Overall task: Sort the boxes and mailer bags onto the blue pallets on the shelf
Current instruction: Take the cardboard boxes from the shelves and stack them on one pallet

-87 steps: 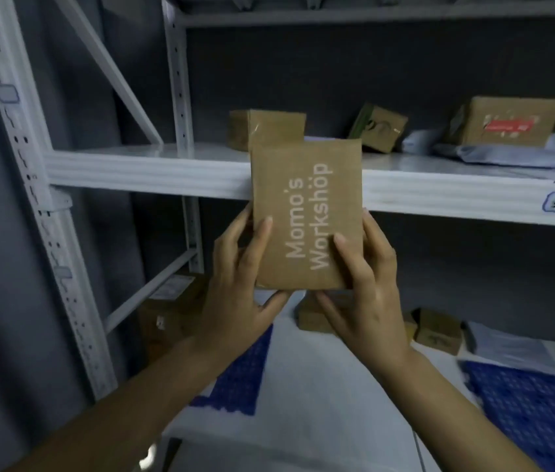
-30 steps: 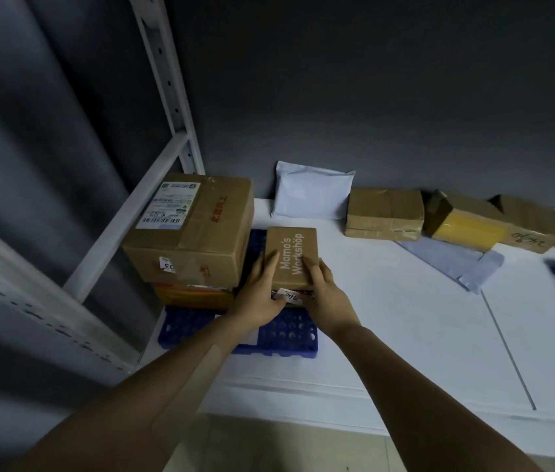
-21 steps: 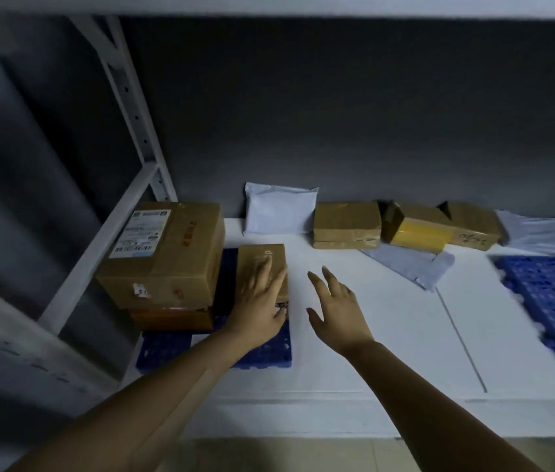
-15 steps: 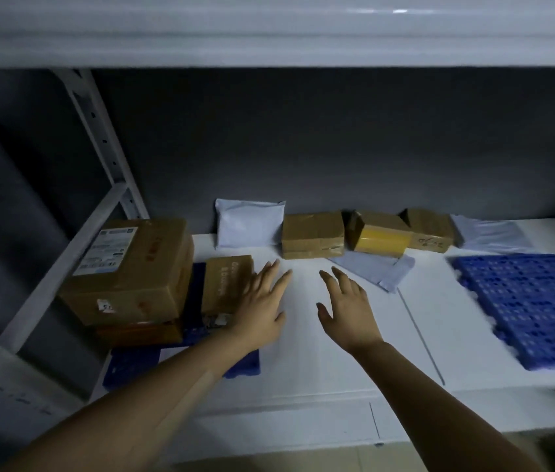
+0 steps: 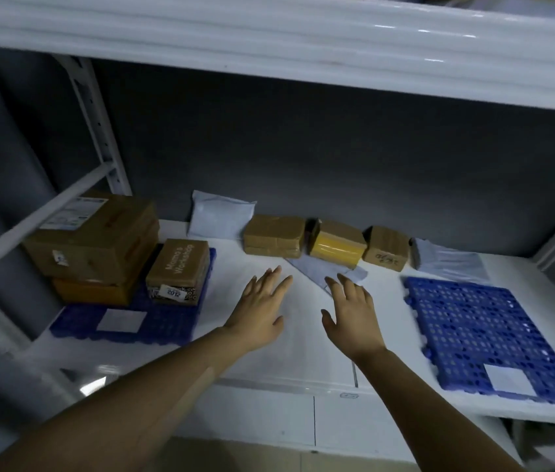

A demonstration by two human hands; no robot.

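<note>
Both hands, left (image 5: 258, 311) and right (image 5: 352, 316), hover flat and empty-fingered over the white shelf (image 5: 269, 362), while the Momo's Workshop box (image 5: 177, 269) sits on the left blue pallet (image 5: 167, 323) (beside two stacked cartons (image 5: 95, 247)).

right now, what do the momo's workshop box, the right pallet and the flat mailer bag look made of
Momo's Workshop box: brown cardboard, matte faces. Right pallet: likely moulded plastic, holed blue grid. Flat mailer bag: probably thin plastic film, pale, creased.
</note>
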